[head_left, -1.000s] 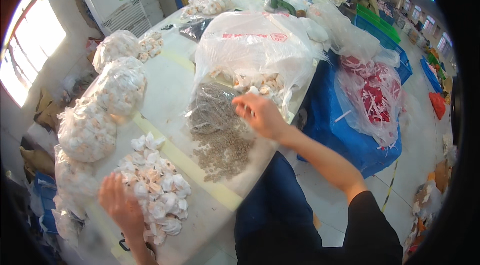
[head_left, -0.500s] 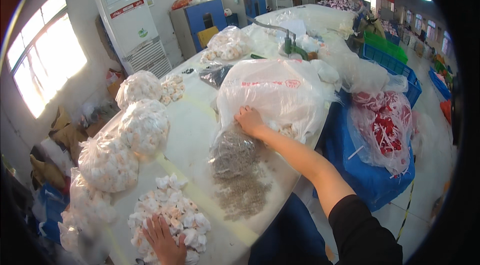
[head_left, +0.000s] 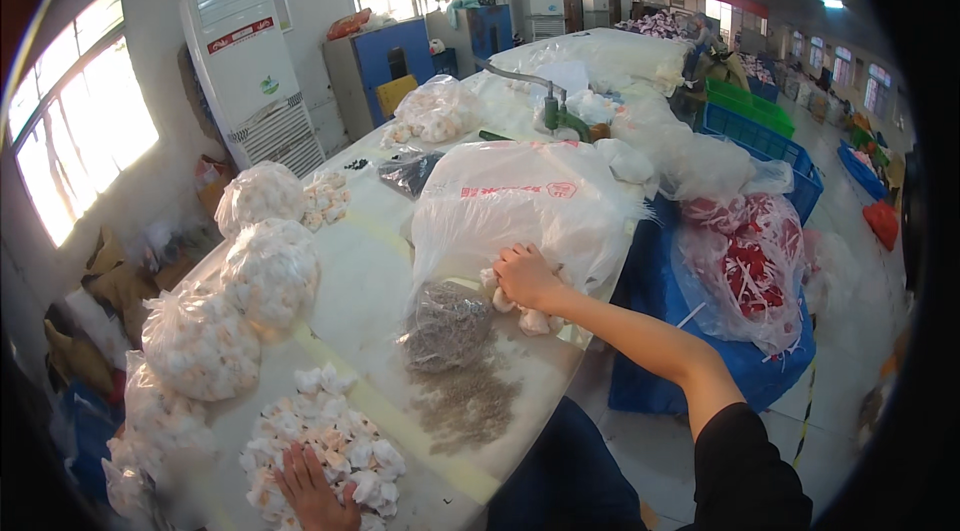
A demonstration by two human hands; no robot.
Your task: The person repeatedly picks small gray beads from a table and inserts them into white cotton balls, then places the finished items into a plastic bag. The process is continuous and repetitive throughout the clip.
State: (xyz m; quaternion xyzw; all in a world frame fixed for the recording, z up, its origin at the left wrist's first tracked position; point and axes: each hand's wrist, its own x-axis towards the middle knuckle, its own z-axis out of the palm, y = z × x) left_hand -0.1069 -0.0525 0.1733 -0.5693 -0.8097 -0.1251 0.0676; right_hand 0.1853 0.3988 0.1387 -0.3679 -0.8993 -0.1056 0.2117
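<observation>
White table (head_left: 365, 276): pile of white pieces (head_left: 345, 426), loose grey-brown bits (head_left: 470, 406), perhaps beads, filled clear bags (head_left: 272, 271).

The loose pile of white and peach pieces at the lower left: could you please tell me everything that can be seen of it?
The loose pile is a low, uneven heap of many small, crumpled pieces, mostly white with peach patches, looking soft like cloth. It lies uncovered on the pale table, to the right of the stuffed clear bags. The left hand rests on it, fingers spread, hiding part.
</observation>
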